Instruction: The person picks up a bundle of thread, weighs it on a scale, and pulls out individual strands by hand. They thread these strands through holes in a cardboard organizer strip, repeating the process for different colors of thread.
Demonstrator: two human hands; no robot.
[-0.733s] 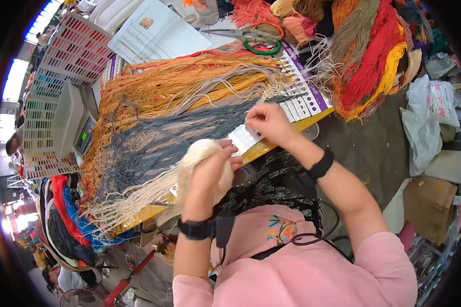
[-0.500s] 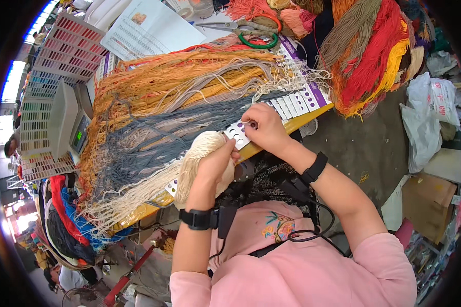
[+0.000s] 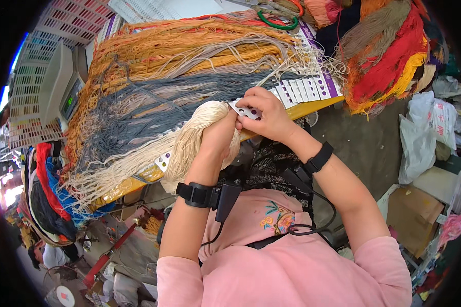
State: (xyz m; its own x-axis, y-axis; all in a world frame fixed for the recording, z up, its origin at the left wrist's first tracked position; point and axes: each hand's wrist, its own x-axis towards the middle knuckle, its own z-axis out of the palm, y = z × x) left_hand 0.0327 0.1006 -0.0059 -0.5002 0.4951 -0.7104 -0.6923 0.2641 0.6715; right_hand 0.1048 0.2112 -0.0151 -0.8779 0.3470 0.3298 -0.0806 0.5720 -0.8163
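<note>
My left hand (image 3: 221,132) is closed around a thick skein of cream thread (image 3: 189,146), which hangs over the table's near edge. A white card with punched holes (image 3: 246,111) sticks up between my two hands. My right hand (image 3: 269,113) is curled over that card, fingers bent and thumb tip meeting the left fingers. Any strand in the pinch is too small to make out. Under both hands lie long threads, orange (image 3: 189,43) at the far side, blue-grey (image 3: 138,115) in the middle and cream (image 3: 112,161) at the near left.
Several punched white cards (image 3: 305,90) line the table's right end, above its yellow edge (image 3: 312,106). Green-handled scissors (image 3: 276,23) lie at the back. Coloured skeins (image 3: 384,66) hang at the right, near white plastic bags (image 3: 425,128). A scale (image 3: 61,92) stands at the left.
My right hand has rolled over the card, its thumb now against the left fingers. The left hand keeps its hold on the cream skein. The whole view has shifted slightly.
</note>
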